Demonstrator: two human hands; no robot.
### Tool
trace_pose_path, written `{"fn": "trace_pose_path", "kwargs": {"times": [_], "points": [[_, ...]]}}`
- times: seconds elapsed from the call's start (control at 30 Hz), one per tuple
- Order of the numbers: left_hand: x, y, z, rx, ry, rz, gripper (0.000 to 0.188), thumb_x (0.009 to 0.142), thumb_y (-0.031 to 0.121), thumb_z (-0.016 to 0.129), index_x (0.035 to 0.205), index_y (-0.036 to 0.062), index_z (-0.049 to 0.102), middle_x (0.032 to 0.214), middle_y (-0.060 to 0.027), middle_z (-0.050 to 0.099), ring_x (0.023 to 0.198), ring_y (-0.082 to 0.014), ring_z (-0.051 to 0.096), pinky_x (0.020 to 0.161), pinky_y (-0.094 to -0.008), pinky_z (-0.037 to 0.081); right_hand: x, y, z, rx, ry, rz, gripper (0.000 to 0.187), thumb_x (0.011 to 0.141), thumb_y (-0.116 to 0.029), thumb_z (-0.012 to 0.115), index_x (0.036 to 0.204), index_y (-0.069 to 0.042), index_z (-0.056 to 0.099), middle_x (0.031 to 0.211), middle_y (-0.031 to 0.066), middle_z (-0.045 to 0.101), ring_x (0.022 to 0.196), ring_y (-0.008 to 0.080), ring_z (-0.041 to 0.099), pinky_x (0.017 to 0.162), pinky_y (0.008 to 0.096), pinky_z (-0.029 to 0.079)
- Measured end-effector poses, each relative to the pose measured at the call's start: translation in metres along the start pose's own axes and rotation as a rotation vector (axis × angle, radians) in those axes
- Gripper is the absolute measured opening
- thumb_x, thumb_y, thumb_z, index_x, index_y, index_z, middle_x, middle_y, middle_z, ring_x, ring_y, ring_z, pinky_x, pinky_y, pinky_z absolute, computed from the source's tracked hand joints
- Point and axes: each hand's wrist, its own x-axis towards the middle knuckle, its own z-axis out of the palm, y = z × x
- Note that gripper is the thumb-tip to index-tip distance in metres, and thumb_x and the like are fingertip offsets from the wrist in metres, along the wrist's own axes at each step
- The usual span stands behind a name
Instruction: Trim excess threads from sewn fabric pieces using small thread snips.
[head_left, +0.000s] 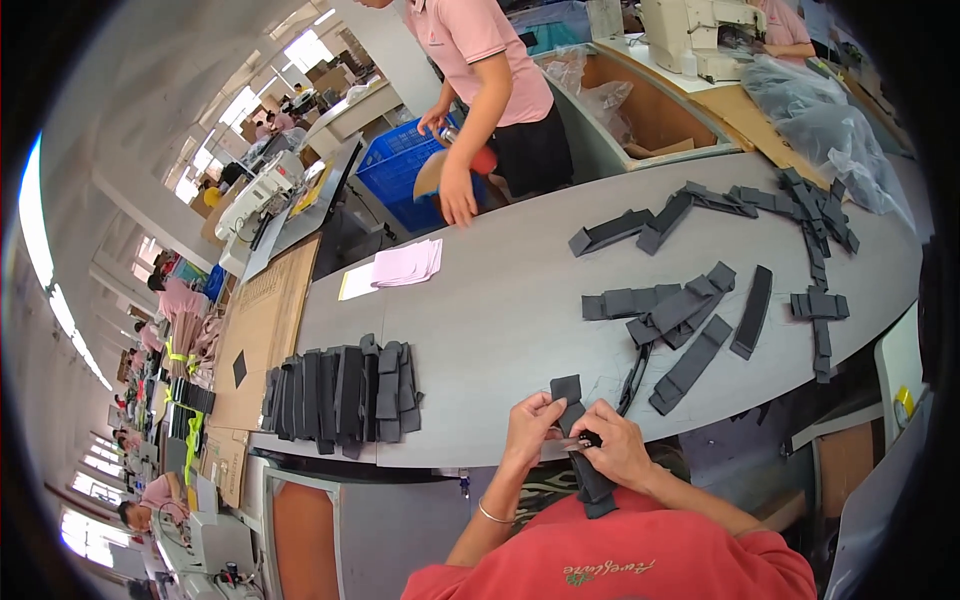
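Observation:
My left hand pinches a black fabric strap at the table's near edge. The strap's lower part hangs down over my lap. My right hand is closed around what look like small thread snips, with a black handle and a metal end lying across the strap. Thin loose threads show on the table beside it. Just past my right hand lie several more black straps, some folded, some flat. A neat row of stacked black straps stands to the left.
Pink and yellow paper sheets rest near the far table edge. Linked black straps stretch across the far right. A person in a pink shirt stands across the table by a blue crate. Cardboard covers the left end; clear plastic lies far right.

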Motion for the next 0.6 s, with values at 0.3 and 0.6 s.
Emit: {"fn": "trace_pose_path", "kwargs": {"times": [0.3, 0.6], "points": [[-0.015, 0.032, 0.012, -0.051, -0.004, 0.273, 0.007, 0.09, 0.006, 0.061, 0.087, -0.0001, 0.059, 0.079, -0.0032, 0.065, 0.067, -0.0076, 0.061, 0.054, -0.0246, 0.056, 0.0, 0.017, -0.004, 0.215, 0.284, 0.047, 0.028, 0.074, -0.001, 0.07, 0.1, -0.006, 0.059, 0.082, 0.0013, 0.052, 0.072, 0.0116, 0.051, 0.059, 0.0241, 0.041], [-0.008, 0.074, 0.015, -0.126, 0.067, 0.404, 0.018, 0.09, 0.009, 0.061, 0.103, -0.0025, 0.058, 0.085, -0.0056, 0.065, 0.076, -0.0099, 0.063, 0.062, -0.0301, 0.059, 0.035, 0.012, -0.043, 0.319, 0.305, 0.173, 0.014, 0.086, -0.012, 0.066, 0.085, 0.002, 0.063, 0.066, -0.0022, 0.055, 0.06, 0.0029, 0.043, 0.055, 0.0216, 0.037]]}}
